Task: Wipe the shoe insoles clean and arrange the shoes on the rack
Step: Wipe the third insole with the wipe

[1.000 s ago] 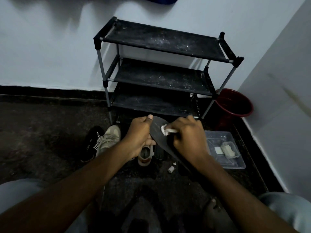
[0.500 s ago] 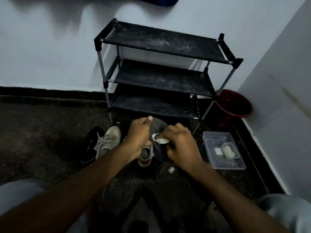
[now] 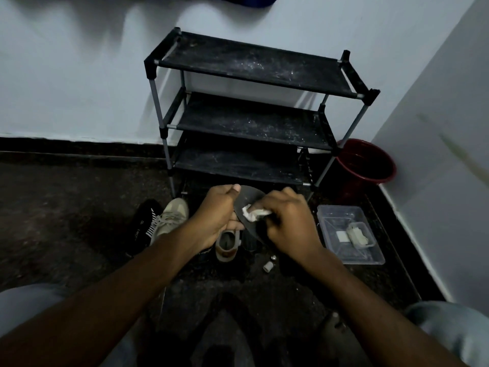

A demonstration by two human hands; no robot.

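Note:
My left hand grips a dark insole by its left edge, thumb up against the toe end. My right hand holds a small white wipe pressed onto the insole's face. Both hands hover in front of the black three-shelf shoe rack, whose shelves hold no shoes. On the floor to the left lie a beige sneaker and a black shoe with white stripes. Another beige shoe sits under my hands, opening upward.
A clear plastic tray with a small white container stands on the floor at the right. A dark red bucket sits in the corner beside the rack. A small white cap lies on the dark floor. My knees frame the bottom.
My right hand with the wipe slid along the insole toward my left hand and back a little. The left hand's grip on the insole stayed the same.

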